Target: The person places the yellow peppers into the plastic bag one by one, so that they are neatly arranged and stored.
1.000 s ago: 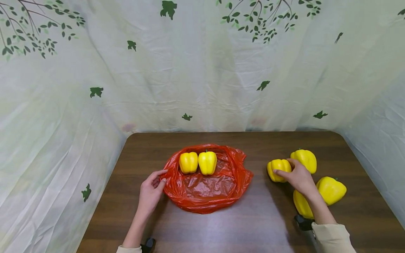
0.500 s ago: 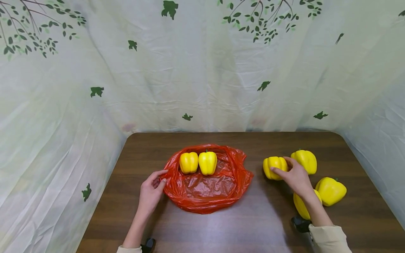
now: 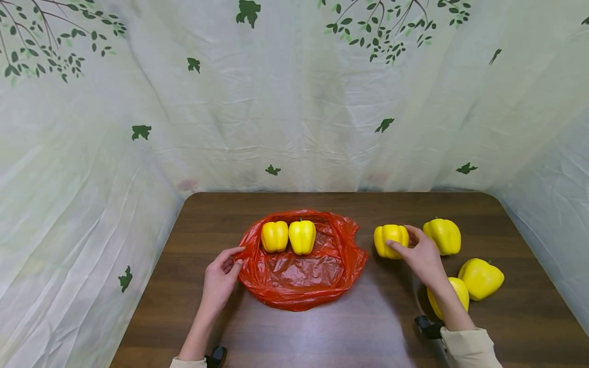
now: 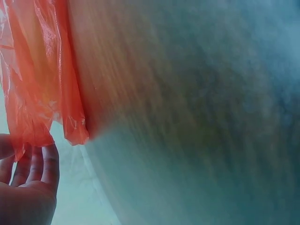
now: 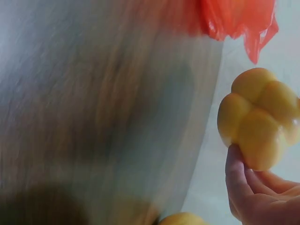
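A red plastic bag point(image 3: 303, 294) lies spread with its mouth facing up, and two yellow bell peppers point(image 3: 274, 236) sit side by side inside it. My left hand point(image 3: 221, 276) pinches the bag's left rim between thumb and fingers; in the left wrist view the fingertips meet the red plastic point(image 4: 44, 93). To the right of the bag, my right hand point(image 3: 421, 258) grips another yellow bell pepper point(image 3: 388, 241) from its right side. The right wrist view shows that pepper's lobed end point(image 5: 258, 117) above the fingers, with a corner of the bag point(image 5: 239, 21) beyond.
Three more yellow bell peppers lie on the right of the brown wooden table point(image 3: 322, 337): one at the back point(image 3: 444, 236), one at the far right point(image 3: 480, 278), one partly behind the right forearm point(image 3: 460, 291). A leaf-printed pale cloth point(image 3: 299, 102) hangs behind and beside the table.
My right hand has moved left toward the bag, carrying the bell pepper away from the others. The left hand and the bag have stayed in place.
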Demonstrator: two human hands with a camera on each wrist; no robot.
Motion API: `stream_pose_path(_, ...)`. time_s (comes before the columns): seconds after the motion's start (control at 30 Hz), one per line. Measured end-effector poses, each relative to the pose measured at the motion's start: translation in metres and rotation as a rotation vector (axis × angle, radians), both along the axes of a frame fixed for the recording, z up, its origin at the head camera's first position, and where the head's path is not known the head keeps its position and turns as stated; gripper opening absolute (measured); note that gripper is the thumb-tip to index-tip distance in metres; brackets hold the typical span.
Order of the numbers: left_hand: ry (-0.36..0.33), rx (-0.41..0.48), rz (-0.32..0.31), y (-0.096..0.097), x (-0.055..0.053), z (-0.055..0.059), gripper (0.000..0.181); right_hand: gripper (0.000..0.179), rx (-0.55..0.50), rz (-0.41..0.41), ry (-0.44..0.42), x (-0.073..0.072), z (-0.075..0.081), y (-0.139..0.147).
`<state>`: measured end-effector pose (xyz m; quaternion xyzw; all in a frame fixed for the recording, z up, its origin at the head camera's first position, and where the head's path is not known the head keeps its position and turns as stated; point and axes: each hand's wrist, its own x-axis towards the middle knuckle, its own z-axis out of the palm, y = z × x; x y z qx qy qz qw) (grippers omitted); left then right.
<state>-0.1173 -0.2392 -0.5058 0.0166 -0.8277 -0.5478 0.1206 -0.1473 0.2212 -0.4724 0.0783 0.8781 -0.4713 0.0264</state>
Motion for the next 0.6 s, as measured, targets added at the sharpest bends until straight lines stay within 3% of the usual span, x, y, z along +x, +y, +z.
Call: stream_pose_path(0.6,-0.036,-0.028,-0.002,-0.001,0.001,0.002,0.029,0.085,-0.147,-0.009,0.045,-0.003,0.010,-0.030)
